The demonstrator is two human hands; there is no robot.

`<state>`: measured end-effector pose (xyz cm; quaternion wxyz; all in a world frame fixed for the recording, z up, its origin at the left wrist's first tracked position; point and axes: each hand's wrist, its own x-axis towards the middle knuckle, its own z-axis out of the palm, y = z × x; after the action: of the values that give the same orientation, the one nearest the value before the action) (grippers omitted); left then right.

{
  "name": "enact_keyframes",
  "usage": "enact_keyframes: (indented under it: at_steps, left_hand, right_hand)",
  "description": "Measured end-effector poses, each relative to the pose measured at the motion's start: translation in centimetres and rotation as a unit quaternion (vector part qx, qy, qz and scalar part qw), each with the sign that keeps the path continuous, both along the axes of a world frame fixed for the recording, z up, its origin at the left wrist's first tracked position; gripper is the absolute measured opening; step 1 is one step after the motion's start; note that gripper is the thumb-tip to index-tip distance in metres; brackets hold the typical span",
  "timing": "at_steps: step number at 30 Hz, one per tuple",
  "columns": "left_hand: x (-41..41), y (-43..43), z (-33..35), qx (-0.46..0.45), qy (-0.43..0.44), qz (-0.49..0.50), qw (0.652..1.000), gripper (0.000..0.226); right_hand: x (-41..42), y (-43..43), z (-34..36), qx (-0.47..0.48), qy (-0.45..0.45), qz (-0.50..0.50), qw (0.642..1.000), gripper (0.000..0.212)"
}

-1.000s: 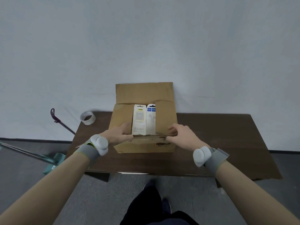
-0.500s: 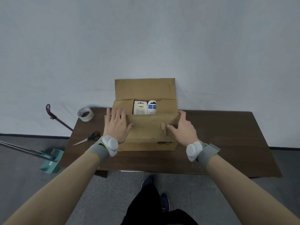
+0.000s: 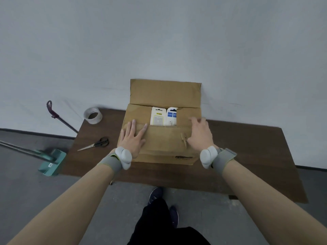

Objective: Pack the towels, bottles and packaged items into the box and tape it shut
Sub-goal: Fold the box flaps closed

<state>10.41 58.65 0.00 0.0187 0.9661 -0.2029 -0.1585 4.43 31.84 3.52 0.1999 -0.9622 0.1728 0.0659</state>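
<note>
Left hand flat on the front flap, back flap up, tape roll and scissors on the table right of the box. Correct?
No. The head view shows the tape roll and scissors on the table left of the box, not right. The left hand is flat on the front flap, and the back flap is up.

worn: grey left wristband [image 3: 111, 162] behind your left hand [image 3: 133, 139] | grey right wristband [image 3: 225, 158] behind your right hand [image 3: 200, 137] | white rounded pod [image 3: 123, 157] on each | black trousers [image 3: 159, 227] | dark navy shoes [image 3: 155, 194]
</note>
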Motion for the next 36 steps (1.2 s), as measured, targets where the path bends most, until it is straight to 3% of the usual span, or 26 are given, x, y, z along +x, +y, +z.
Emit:
enact_keyframes:
  at_steps: [7,13,19,26,36]
  left_hand:
    - [-0.1,0.0,-0.6,-0.02,0.006,0.021,1.0,0.065]
    - [-0.1,0.1,-1.5,-0.032,-0.004,0.033,0.999,0.064]
    - [0.1,0.3,-2.2,-0.043,-0.005,0.036,0.998,0.065]
    - [-0.1,0.2,-2.3,-0.046,-0.025,0.034,0.998,0.064]
    - [0.0,0.1,-1.7,-0.039,-0.006,0.032,0.999,0.063]
  right_hand:
    - [6.6,0.8,2.9,-0.003,-0.016,0.079,0.997,0.074]
    - [13.0,0.4,4.8,-0.101,-0.046,0.122,0.986,0.066]
    - [16.7,-0.1,4.7,-0.19,-0.027,0.144,0.971,0.059]
    - [17.7,-0.1,4.1,-0.203,-0.024,0.135,0.97,0.057]
    - [13.3,0.1,3.8,-0.196,-0.178,0.106,0.958,0.04]
